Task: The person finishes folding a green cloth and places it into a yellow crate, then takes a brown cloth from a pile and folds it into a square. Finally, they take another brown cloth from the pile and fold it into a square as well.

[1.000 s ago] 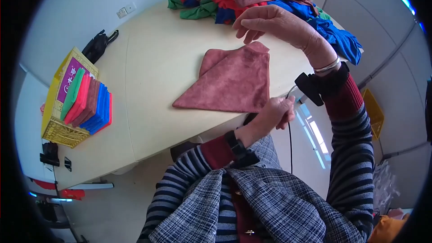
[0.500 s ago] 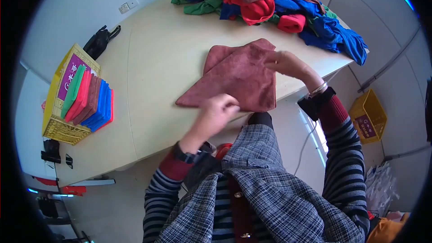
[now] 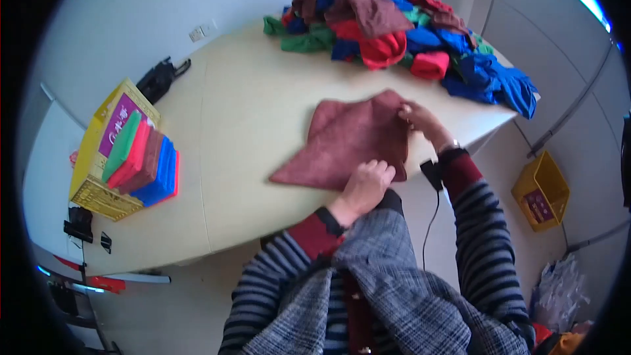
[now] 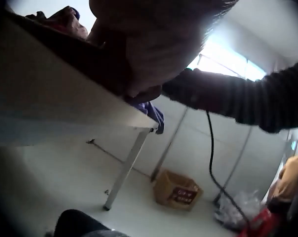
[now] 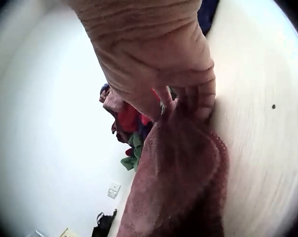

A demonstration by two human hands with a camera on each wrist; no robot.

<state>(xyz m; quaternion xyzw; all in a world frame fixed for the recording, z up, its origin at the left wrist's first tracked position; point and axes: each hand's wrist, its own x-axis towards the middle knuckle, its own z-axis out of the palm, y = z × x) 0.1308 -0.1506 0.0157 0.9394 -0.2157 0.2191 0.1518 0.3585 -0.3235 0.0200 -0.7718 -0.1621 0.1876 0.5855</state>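
A brown towel [image 3: 351,141] lies folded askew near the table's front edge, its right side slightly raised. My right hand [image 3: 420,121] pinches its far right corner; in the right wrist view the towel [image 5: 183,173] hangs bunched from the thumb and fingertips of that hand [image 5: 154,54]. At the near right corner, my left hand [image 3: 367,187] holds the towel's edge with curled fingers. The left wrist view shows this hand [image 4: 158,44] dark and close to the lens, its fingertips mostly hidden.
A heap of mixed towels [image 3: 368,16] covers the table's back right. On the left, a yellow basket [image 3: 108,200] stands beside a stack of folded towels [image 3: 141,158]. A black bag [image 3: 161,79] lies by the wall, and another yellow basket [image 3: 542,190] sits on the floor.
My left hand moved left from beyond the table edge, then back to the towel's near right corner. My right hand came down to the far right corner. Both now grip the towel.
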